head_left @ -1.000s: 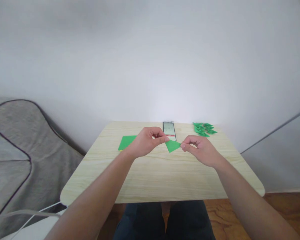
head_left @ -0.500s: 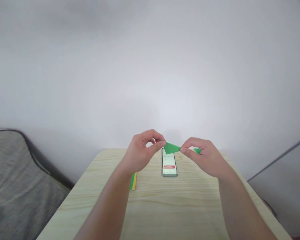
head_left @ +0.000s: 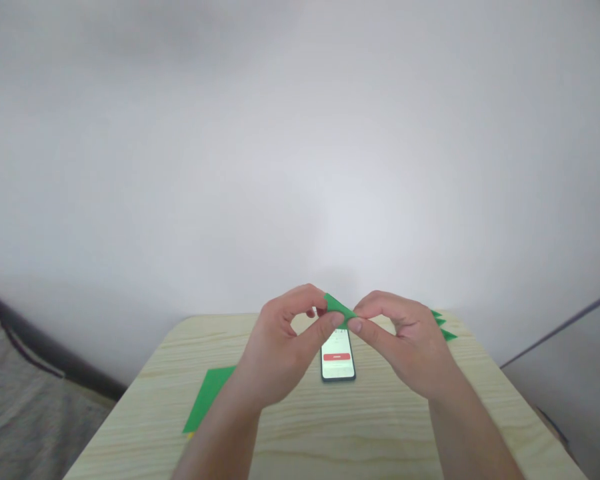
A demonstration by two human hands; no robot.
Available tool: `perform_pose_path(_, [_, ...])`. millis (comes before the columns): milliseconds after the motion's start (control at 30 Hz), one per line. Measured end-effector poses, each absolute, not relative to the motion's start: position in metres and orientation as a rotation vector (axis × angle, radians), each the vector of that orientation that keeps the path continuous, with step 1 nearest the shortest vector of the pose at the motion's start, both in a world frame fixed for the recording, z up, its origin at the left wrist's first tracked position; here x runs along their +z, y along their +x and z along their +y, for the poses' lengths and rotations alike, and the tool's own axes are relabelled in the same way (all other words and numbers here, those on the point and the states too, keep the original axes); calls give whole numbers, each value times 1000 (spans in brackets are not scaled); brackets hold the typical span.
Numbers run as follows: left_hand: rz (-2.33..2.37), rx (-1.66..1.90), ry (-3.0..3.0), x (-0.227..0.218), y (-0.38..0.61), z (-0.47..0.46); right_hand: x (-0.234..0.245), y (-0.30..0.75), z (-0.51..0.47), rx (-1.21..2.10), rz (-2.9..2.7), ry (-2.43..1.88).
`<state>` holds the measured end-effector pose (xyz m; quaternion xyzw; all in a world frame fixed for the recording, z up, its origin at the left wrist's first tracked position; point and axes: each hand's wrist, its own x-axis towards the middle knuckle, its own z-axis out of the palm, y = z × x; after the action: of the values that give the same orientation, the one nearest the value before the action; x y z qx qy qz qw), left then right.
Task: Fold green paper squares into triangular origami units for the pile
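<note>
Over the phone [head_left: 338, 367], my left hand [head_left: 285, 347] and right hand [head_left: 413, 343] pinch green paper [head_left: 335, 305], apparently mid-fold, likely needing creasing next.

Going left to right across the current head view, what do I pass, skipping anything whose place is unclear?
Grey fabric, flat green sheet, left hand, held green paper, right hand, pointed green pieces.

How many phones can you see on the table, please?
1: a phone lies on the table, partly hidden behind the green paper pinched by the left hand and right hand. The hands could hide another.
</note>
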<state>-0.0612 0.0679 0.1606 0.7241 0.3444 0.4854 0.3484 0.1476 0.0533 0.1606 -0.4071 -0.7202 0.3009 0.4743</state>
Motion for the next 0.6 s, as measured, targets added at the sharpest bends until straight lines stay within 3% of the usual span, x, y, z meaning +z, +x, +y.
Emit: perform_pose_path(600, [986, 1038, 2006, 152, -58, 72, 150, 151, 58, 734, -1667, -1065])
